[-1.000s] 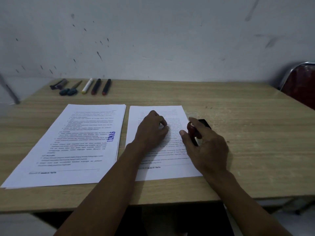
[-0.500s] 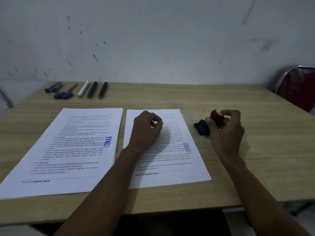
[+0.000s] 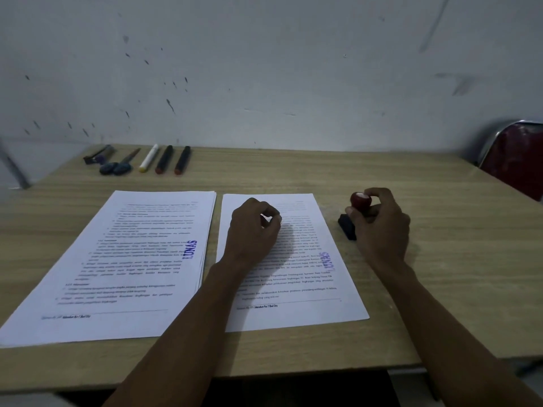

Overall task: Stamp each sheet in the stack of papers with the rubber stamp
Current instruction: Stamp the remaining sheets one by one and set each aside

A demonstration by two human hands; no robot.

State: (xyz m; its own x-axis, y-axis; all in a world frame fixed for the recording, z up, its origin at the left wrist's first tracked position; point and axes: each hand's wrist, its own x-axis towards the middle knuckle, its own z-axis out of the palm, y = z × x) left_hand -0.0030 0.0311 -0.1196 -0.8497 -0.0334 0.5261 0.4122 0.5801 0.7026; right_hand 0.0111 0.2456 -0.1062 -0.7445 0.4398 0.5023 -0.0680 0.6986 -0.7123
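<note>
Left hand [image 3: 252, 230] loosely curled, knuckles resting on the stamped sheet [image 3: 293, 289]; right hand [image 3: 382, 227] clamped around the rubber stamp [image 3: 360, 201] (base on the surface [image 3: 440, 289]).

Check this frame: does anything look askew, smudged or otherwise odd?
One thing: the stamp mark on the right sheet looks fainter and blurrier than the crisp mark on the left stack. Otherwise nothing stands out; the right hand holds the rubber stamp on the table.
</note>
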